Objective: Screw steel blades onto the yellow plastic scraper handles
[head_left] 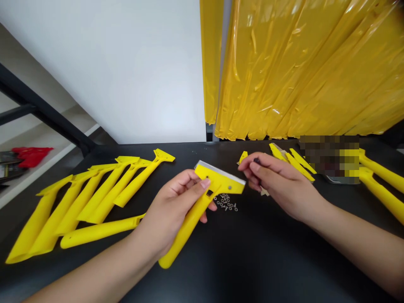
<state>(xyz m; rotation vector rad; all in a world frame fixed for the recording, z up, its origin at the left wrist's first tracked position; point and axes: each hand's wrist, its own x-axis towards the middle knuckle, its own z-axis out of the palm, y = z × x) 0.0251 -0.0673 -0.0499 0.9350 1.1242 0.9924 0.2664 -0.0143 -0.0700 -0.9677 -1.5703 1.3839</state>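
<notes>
My left hand point(179, 198) is wrapped round a yellow scraper point(189, 225), with the thumb pressed on its head. A metal blade strip point(221, 171) lies along the head's far edge, and a screw or nut point(229, 187) shows at its right end. To the right, my right hand point(274, 179) is closed in a pinch, apart from the scraper. A small dark tip point(256, 160) shows between its thumb and fingers; the rest is hidden. Beneath the scraper head, several small nuts and screws point(226, 203) lie loose on the black table point(252, 261).
Several yellow scraper handles point(104, 189) lie in a row at the left, with another handle point(101, 231) across their near side. Yellow plates point(299, 166) and more handles point(383, 181) lie at the right. Yellow plastic sheeting point(303, 71) hangs behind the table.
</notes>
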